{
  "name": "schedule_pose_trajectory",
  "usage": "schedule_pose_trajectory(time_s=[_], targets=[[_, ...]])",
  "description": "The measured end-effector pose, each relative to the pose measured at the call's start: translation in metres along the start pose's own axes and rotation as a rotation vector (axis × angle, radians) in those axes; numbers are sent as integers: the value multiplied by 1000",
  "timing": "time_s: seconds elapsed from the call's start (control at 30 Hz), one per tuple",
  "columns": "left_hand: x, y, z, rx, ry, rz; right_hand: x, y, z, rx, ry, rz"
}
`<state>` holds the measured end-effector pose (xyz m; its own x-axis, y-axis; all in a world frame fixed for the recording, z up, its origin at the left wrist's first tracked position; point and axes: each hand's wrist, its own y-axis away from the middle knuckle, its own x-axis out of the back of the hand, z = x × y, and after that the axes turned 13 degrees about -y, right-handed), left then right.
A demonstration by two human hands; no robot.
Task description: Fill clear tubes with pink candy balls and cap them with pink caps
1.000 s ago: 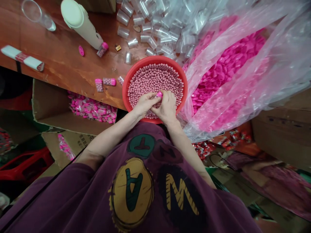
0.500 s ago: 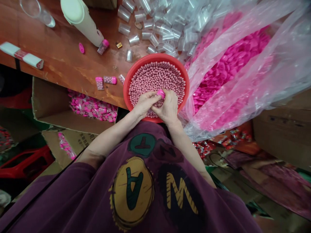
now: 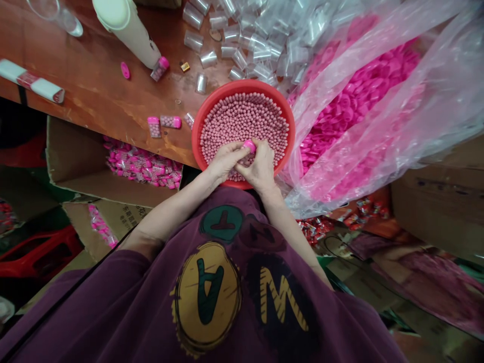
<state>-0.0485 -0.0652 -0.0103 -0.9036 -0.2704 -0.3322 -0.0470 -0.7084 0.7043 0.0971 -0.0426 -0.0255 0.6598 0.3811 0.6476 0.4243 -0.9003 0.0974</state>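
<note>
Over the near part of a red bowl [image 3: 196, 126], my left hand [image 3: 226, 160] and my right hand [image 3: 262, 164] meet around a small jar with a pink cap [image 3: 248, 146]. The fingers of both hands are closed on it, the cap facing up between the fingertips. Most of the jar's clear body is hidden by my fingers. Many small pink balls [image 3: 242, 116] fill the bowl beneath. Left of the bowl, a filled jar stands upright [image 3: 154, 127] and another lies on its side [image 3: 171, 121], both pink-capped.
Loose clear jars [image 3: 260, 50] lie behind the bowl. To the right, a clear plastic bag [image 3: 434, 96] holds many pink caps [image 3: 351, 101]. A cardboard box [image 3: 75, 166] with filled jars stands at the left table edge. A pale tumbler [image 3: 132, 35] is on the table [image 3: 94, 96].
Both hands stay on the capped jar over the bowl, with hardly any movement of the fingers. The whole view has shifted very slightly.
</note>
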Motion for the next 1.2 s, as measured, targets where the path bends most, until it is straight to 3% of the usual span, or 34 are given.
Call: schedule_pose_trajectory(time_s=[0.13,0.2,0.37,0.47,0.53,0.63,0.73,0.83,0.97,1.03,1.07,1.13,1.2], targets=[[3,-4,-4,-34,-53,25,-3,4,2,-33,-30,-48],[16,-7,-4,-133,-127,155,-2,8,10,-31,-49,-90],[89,-17,5,-433,-474,681,6,19,43,-94,-81,-60],[121,-21,7,-585,-737,819,2,19,49,-118,-59,-63],[125,-22,5,-663,-910,790,-6,14,41,-97,-27,-131],[117,-21,0,-603,-1049,716,-25,0,18,-77,28,-243],[113,-19,-1,-563,-1090,717,-42,-17,0,-84,76,-313],[126,-21,4,-555,-1045,720,-51,-29,-5,-107,100,-346],[156,-20,11,-414,-800,934,-51,-31,5,-177,-14,-285],[160,-14,11,-468,-825,1066,-50,-29,15,-211,-116,-201],[156,-11,9,-541,-879,1067,-49,-28,21,-208,-179,-158],[137,-6,5,-673,-967,918,-48,-27,31,-167,-344,-85],[108,-6,-1,-675,-970,603,-48,-27,39,-123,-536,-46]])
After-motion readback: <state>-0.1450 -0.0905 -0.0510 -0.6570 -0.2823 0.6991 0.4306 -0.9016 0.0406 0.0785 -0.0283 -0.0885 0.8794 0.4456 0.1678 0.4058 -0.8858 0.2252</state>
